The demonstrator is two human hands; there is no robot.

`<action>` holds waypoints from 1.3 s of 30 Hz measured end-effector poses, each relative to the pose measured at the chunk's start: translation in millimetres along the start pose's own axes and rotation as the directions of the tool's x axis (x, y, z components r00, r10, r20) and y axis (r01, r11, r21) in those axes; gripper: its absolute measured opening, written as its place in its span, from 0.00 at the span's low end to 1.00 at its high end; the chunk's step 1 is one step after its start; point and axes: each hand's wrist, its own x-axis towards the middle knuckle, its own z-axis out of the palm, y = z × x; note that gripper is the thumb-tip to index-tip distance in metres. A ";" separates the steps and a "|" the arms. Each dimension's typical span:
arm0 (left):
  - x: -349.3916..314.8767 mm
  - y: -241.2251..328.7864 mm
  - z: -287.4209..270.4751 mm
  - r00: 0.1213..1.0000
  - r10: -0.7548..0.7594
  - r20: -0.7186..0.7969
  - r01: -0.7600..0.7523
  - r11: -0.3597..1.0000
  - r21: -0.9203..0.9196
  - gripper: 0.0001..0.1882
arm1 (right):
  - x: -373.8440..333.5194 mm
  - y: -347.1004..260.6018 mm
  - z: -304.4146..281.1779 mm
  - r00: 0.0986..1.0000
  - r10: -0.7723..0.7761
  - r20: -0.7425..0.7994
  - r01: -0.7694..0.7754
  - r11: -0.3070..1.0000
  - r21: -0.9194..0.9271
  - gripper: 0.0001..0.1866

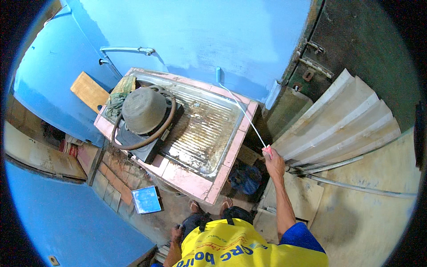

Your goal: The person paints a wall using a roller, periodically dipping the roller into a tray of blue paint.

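Note:
My right hand (274, 163) is closed round the red-and-white handle of a small paint roller (242, 109), out to the right of the sink counter. The roller's thin white rod runs up and left across the counter corner. Its blue roller sleeve (218, 74) is against the blue wall (200, 40), just above the counter's back edge. Down by my left thigh hangs my left hand (177, 233); its fingers are too small and partly hidden to make out. On the floor lies a square paint tray (146, 200) with blue paint in it.
A pink-tiled counter (195, 190) holds a dirty metal sink (231, 120). On it sit an upturned grey pot (144, 109), a black stove and a brown hose (171, 113). Corrugated sheets (347, 115) lean at right; a dark blue bag (245, 179) lies below the counter.

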 end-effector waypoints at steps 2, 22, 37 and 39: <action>-1.9 6.5 -1.1 0.999 -0.045 0.024 0.046 0.997 -0.064 0.13 | 7.9 -13.3 10.4 1.000 0.006 0.005 -0.006 0.999 0.042 0.19; -44.8 -6.0 -37.6 0.981 -0.062 -0.182 -0.031 0.884 -0.467 0.10 | 70.4 -173.0 105.9 0.993 -0.105 0.055 0.105 0.994 0.004 0.21; -11.9 -95.1 -60.4 0.970 -0.096 -0.223 -0.024 0.876 -0.483 0.08 | 117.5 -269.6 165.5 0.977 -0.171 0.128 0.174 0.985 -0.012 0.25; -15.2 -85.2 -64.9 0.978 -0.174 -0.112 0.066 0.773 -0.631 0.07 | 127.3 -269.1 171.8 0.978 -0.172 0.116 0.172 0.985 0.007 0.26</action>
